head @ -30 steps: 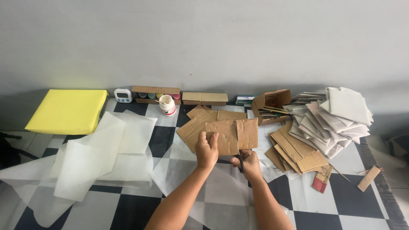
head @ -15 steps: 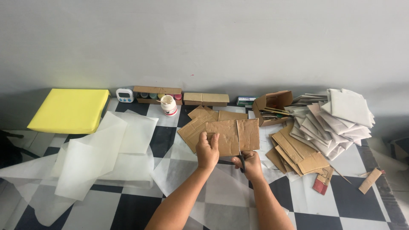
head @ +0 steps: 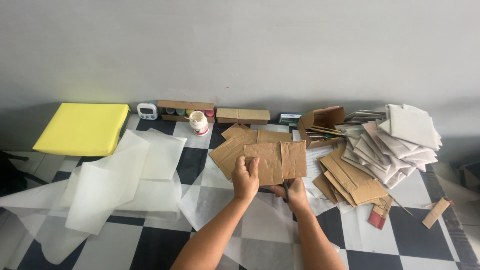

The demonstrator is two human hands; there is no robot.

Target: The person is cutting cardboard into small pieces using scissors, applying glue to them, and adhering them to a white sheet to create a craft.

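Note:
My left hand (head: 245,177) grips the lower left edge of a flat brown cardboard piece (head: 275,160), held above the checkered floor. My right hand (head: 295,192) is under the piece's lower right edge, closed on dark-handled scissors (head: 285,191) whose blades point up into the cardboard. More loose cardboard pieces (head: 232,147) lie just behind the held piece.
Sheets of translucent white paper (head: 120,180) spread to the left, beside a yellow foam block (head: 82,127). Along the wall stand a small timer (head: 147,111), a paint box (head: 185,110), a white jar (head: 199,123) and a long carton (head: 242,115). Cardboard stacks (head: 350,175) and folded white sheets (head: 400,137) lie right.
Both hands and the cardboard piece have stayed in nearly the same place; the scissors sit a little further under the cardboard's edge.

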